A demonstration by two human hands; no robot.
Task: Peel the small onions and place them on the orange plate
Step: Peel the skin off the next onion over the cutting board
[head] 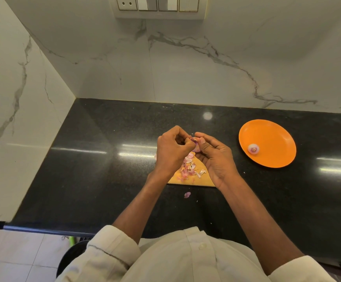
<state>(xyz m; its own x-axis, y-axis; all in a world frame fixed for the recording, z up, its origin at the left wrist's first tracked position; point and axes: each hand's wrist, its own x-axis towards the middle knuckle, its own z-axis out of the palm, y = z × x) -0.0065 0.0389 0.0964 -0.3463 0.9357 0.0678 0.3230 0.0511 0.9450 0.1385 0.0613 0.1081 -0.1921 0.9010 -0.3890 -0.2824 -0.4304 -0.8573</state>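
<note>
**Second onion half-stripped over the board**

Both hands meet above the far end of a wooden cutting board (pixel 194 180) that lies on the black surface (pixel 84 169). The right hand (pixel 216 157) has its fingers and thumb curled round a small onion (pixel 195 146), pale pink where the flesh shows, with a dark purple scrap of skin at its top. The left hand (pixel 172 149) is curled in close, its fingertips pinching at that scrap of skin; so each hand's grip is closed on something, the right on the onion itself, the left on the skin at its top.

Below the hands a heap of pink and papery peelings (pixel 189 169) covers the board, and one stray purple flake (pixel 187 194) lies on the surface just in front of it. Whether more unpeeled onions wait under the hands cannot be told.

The orange plate (pixel 271 131) stands well apart to the right, with one peeled onion (pixel 253 148) lying near its left rim.

The step in hand looks to be the peeling of a second onion, so the task seems early or midway. The next move calls for the left hand to pull the last dark skin clear and drop it on the heap. The right hand would then carry the bare onion across to the plate and set it down gently, since a round onion may roll.

No brand, label or readable writing shows anywhere; the switch panel (pixel 157 6) on the marble wall bears no text that can be made out.
</note>
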